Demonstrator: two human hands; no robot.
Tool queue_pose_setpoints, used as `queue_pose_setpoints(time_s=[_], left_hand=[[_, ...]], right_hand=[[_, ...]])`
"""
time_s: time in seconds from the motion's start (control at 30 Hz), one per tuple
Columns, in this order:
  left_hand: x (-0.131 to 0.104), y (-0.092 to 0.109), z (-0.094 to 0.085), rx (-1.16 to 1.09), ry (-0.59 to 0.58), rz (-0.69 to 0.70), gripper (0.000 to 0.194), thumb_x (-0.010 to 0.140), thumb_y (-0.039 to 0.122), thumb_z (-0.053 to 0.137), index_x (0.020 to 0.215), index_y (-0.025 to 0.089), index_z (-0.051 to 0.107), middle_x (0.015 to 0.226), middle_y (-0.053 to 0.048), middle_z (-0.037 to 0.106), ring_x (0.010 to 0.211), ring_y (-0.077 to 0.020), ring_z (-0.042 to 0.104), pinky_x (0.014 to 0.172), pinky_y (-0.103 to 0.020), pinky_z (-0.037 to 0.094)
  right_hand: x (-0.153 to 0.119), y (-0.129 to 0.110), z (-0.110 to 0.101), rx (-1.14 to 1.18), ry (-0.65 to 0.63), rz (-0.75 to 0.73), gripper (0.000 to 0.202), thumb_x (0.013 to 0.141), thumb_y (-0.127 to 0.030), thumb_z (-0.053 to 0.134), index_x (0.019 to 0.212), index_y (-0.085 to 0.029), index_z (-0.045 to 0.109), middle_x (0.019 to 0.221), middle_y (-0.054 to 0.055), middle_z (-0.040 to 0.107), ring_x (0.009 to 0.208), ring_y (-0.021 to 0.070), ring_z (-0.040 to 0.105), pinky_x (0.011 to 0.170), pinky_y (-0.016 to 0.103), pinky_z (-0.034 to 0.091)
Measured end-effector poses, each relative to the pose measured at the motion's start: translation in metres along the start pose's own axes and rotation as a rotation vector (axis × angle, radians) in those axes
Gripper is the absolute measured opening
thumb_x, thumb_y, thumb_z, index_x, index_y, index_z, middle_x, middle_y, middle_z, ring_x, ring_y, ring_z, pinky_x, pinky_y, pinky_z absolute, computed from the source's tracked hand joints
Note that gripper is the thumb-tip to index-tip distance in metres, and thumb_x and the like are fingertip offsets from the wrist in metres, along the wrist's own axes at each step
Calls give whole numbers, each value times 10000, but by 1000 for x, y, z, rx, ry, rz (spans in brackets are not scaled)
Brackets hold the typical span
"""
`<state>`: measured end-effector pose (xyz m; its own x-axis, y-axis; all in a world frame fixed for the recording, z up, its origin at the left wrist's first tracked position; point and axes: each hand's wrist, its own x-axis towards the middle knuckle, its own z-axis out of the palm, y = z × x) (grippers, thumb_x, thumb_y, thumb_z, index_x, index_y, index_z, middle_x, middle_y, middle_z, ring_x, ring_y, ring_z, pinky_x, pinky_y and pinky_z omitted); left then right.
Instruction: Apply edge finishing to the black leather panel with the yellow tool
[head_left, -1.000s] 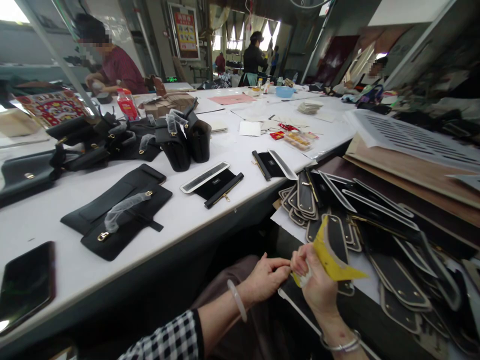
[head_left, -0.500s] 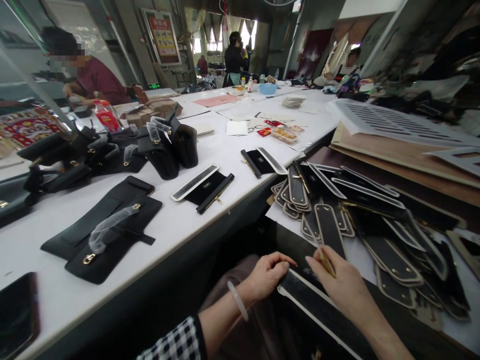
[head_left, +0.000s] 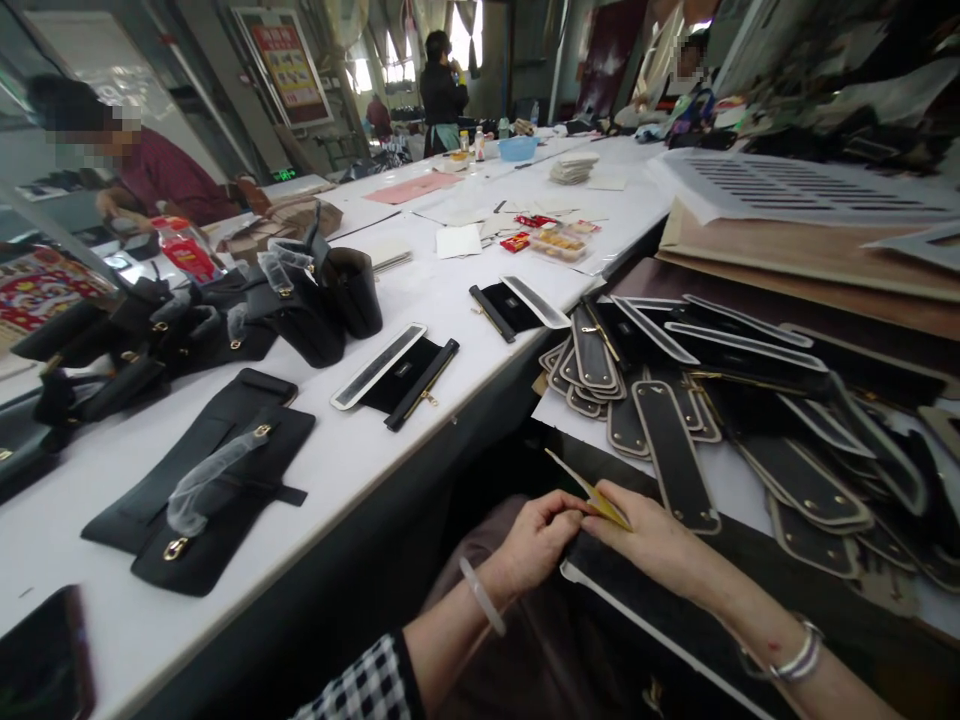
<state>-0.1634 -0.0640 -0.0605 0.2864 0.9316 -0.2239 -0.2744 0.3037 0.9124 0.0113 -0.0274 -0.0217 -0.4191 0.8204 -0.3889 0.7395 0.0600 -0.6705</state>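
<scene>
My left hand point(head_left: 531, 548), with a pale bangle on the wrist, pinches the near end of a long black bag panel point(head_left: 628, 582) with a whitish edge. The panel lies across my lap, its lower part dark. My right hand point(head_left: 646, 535) closes around a slim yellow tool point(head_left: 611, 508) with a pale pointed end; its exact kind is unclear. Fingertips of both hands meet at the panel's end. Beside them on the right lies a pile of black pieces with pale borders and gold studs, among them one loose strip point(head_left: 673, 450).
The white table point(head_left: 247, 625) carries a flat black bag point(head_left: 217, 480), two zippered panels point(head_left: 405, 385) point(head_left: 517, 308), and several finished bags point(head_left: 300, 310). A phone point(head_left: 49, 655) lies front left. Brown boards point(head_left: 810, 270) are stacked right. Other people work farther back.
My right hand has moved left to meet my left hand, and the yellow tool now points up and left. The view has shifted slightly, and my left fingers are more tightly closed.
</scene>
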Motion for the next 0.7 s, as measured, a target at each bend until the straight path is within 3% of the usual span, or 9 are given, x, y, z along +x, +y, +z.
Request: queue_pose_setpoints(time_s=[0.1,0.27,0.43,0.57,0.7], left_hand=[[0,-4,-2,-52,7,-29,254,768,333,655,912,154,764,825,-29,692,797,-176,573,774,-282,415],[0,-11,-2,-246,33,-101,260,706,323,695,861,128,770,803,-51,705,797,-193,595,805,-300,426],[-3,-18,2,-450,88,-160,334,698,393,752,893,121,758,860,-83,707,825,-216,610,800,-305,445],[-18,-41,-7,-551,264,-234,426,806,543,659,968,155,724,1027,-90,697,1027,-237,602,930,-301,426],[-34,-75,-13,-606,380,-507,441,941,526,477,880,138,678,983,-112,690,955,-230,622,954,-338,408]], right_hand=[[3,4,-1,37,-12,12,283,849,-495,510,828,-213,492,793,7,558,767,197,542,659,290,380],[12,1,-1,27,-23,48,516,840,-690,480,794,-181,544,754,37,582,728,212,536,639,309,369],[17,-9,4,-13,-4,40,457,875,-627,502,790,-180,540,754,41,601,696,197,530,599,301,334],[17,-16,2,-41,-34,27,433,881,-596,514,774,-176,541,736,30,576,671,179,503,601,304,330],[16,-19,0,-43,-70,-5,395,883,-563,522,767,-186,513,711,7,541,661,171,476,603,303,318]])
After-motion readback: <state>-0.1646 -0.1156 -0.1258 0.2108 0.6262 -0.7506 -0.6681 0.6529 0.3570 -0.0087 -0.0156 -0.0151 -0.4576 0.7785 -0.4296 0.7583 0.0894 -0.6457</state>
